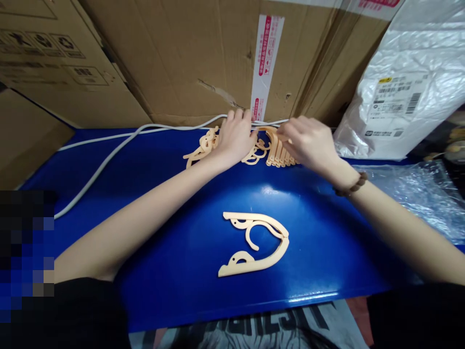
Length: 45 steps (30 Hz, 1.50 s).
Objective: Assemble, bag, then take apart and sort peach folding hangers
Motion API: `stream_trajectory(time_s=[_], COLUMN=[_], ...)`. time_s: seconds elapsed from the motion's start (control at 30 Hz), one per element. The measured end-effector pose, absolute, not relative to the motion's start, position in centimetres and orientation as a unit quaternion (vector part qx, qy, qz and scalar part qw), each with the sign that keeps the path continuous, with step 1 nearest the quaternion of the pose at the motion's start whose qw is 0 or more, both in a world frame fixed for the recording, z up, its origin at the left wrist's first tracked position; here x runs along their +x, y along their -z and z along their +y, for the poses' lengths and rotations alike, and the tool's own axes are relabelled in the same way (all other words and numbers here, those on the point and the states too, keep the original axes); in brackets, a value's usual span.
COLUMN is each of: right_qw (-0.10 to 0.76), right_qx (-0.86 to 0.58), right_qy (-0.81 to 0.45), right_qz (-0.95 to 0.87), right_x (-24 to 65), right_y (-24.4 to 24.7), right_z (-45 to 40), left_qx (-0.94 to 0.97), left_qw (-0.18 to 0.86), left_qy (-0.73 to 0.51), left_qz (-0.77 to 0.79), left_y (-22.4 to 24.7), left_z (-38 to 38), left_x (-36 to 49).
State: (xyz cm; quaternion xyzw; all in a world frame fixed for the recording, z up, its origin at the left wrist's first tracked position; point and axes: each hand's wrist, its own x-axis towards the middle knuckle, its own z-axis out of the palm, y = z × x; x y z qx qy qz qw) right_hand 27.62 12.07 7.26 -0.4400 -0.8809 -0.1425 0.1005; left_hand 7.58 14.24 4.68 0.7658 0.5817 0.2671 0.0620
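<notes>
A folding hanger (282, 248) in pale orange plastic lies half folded on the blue tabletop (174, 286), its hook between the two arms. Farther back, my left hand (238, 135) is over a loose pile of similar hanger pieces (205, 145); its fingers are bent and what they hold, if anything, is hidden. My right hand (307, 143) is closed at a row of nested hangers (281, 157), touching or just above its right end. The fingertips of that hand are hidden behind its back, so its grip cannot be made out.
Large cardboard boxes (196, 58) stand along the back edge. A white cable (109, 160) runs over the left and rear of the table. White plastic packaging (403, 92) and clear film (421, 194) are on the right.
</notes>
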Motion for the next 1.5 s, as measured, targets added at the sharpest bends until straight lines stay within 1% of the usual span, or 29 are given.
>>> stream_trajectory(time_s=[0.03, 0.1, 0.13, 0.2, 0.27, 0.4, 0.5, 0.6, 0.8, 0.87, 1.0, 1.1, 1.2, 1.33, 1.4, 1.5], right_qw=[0.069, 0.042, 0.046, 0.069, 0.082, 0.044, 0.008, 0.000, -0.025, -0.017, 0.033, 0.034, 0.029, 0.052, 0.062, 0.068], right_qx=[-0.420, -0.386, -0.378, -0.379, -0.393, -0.437, -0.449, -0.448, -0.456, -0.460, -0.438, -0.393, -0.378, -0.366, -0.354, -0.338], right_qy=[0.164, 0.206, 0.227, 0.268, 0.304, 0.321, 0.303, 0.281, 0.216, 0.218, 0.222, 0.204, 0.208, 0.227, 0.232, 0.233], right_qz=[-0.890, -0.898, -0.896, -0.883, -0.864, -0.839, -0.841, -0.849, -0.863, -0.861, -0.870, -0.896, -0.901, -0.901, -0.904, -0.909], right_x=[27.5, 27.4, 27.5, 27.8, 28.1, 27.8, 27.1, 26.7, 26.9, 27.0, 27.5, 28.0, 28.4, 28.7, 28.9, 29.3], right_y=[-6.8, -5.9, -5.6, -5.4, -5.5, -5.8, -5.5, -5.3, -5.7, -5.6, -5.3, -5.0, -4.8, -4.6, -4.5, -4.5], right_z=[11.9, 11.8, 11.8, 11.9, 11.9, 11.7, 11.4, 10.9, 9.8, 9.6, 9.9, 10.4, 10.6, 10.3, 10.2, 10.2], left_qx=[0.781, 0.836, 0.870, 0.913, 0.930, 0.938, 0.938, 0.929, 0.885, 0.879, 0.877, 0.859, 0.826, 0.760, 0.709, 0.633], left_qw=[0.052, 0.081, 0.107, 0.143, 0.142, 0.063, 0.082, 0.122, 0.242, 0.251, 0.251, 0.290, 0.355, 0.437, 0.499, 0.584], left_qy=[-0.257, -0.215, -0.179, -0.065, 0.031, 0.060, 0.082, 0.096, 0.057, 0.036, -0.009, -0.028, -0.068, -0.171, -0.215, -0.246], left_qz=[0.567, 0.499, 0.447, 0.377, 0.338, 0.336, 0.328, 0.336, 0.393, 0.405, 0.409, 0.422, 0.432, 0.449, 0.450, 0.445], left_y=[-5.2, -6.7, -7.6, -9.1, -9.9, -8.6, -6.9, -6.2, -6.6, -6.2, -5.2, -5.2, -5.5, -4.9, -4.4, -3.8], left_z=[13.3, 10.9, 9.4, 6.3, 3.6, 0.8, 0.8, 1.4, 2.8, 3.2, 3.4, 3.3, 3.3, 4.1, 4.6, 5.2], left_x=[7.6, 7.1, 6.7, 5.4, 4.1, 2.6, 2.7, 2.9, 3.1, 3.2, 3.7, 3.9, 4.1, 4.6, 5.0, 5.8])
